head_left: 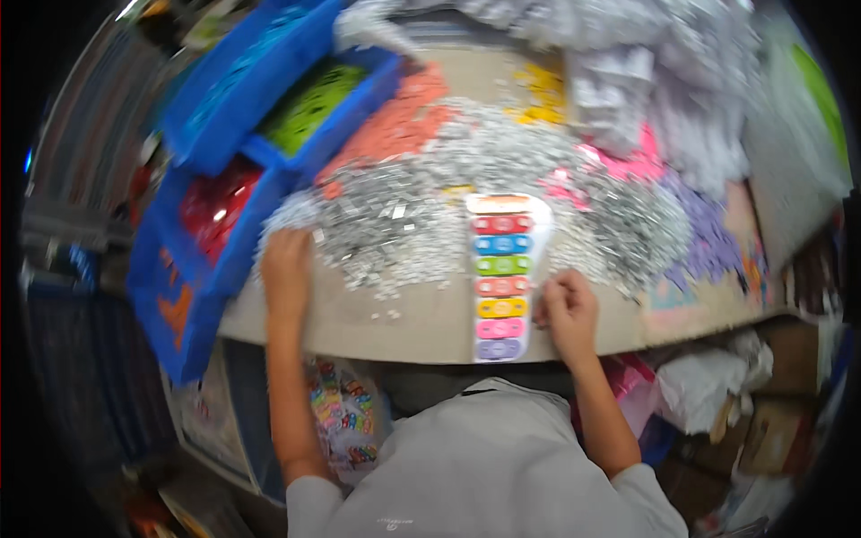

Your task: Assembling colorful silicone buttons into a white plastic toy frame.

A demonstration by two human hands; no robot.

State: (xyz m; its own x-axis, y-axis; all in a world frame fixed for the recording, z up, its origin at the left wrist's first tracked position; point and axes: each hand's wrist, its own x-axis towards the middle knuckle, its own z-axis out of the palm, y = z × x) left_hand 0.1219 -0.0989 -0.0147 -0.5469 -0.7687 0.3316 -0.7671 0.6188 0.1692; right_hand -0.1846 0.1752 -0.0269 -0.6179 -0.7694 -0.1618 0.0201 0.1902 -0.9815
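Observation:
A white toy xylophone (541,215) lies on the tabletop in front of me, with several coloured bars in a column, orange and red at the far end down to purple at the near edge. Close by its right edge is my right hand (569,309), its fingers curled together; whatever they may hold is too small to make out. Over at the left, my left hand (287,260) reaches down at a pile of small whitish pieces (296,211). Its fingertips are hidden and blurred. Beside that hand spreads a heap of shiny grey metal pieces (377,215).
Blue bins (211,291) with red, green, blue and orange parts line the left. Coral pieces (395,112), yellow pieces (543,94), pink pieces (637,161) and purple pieces (704,238) lie around the silver heaps (641,224). White plastic bags (664,81) stand behind.

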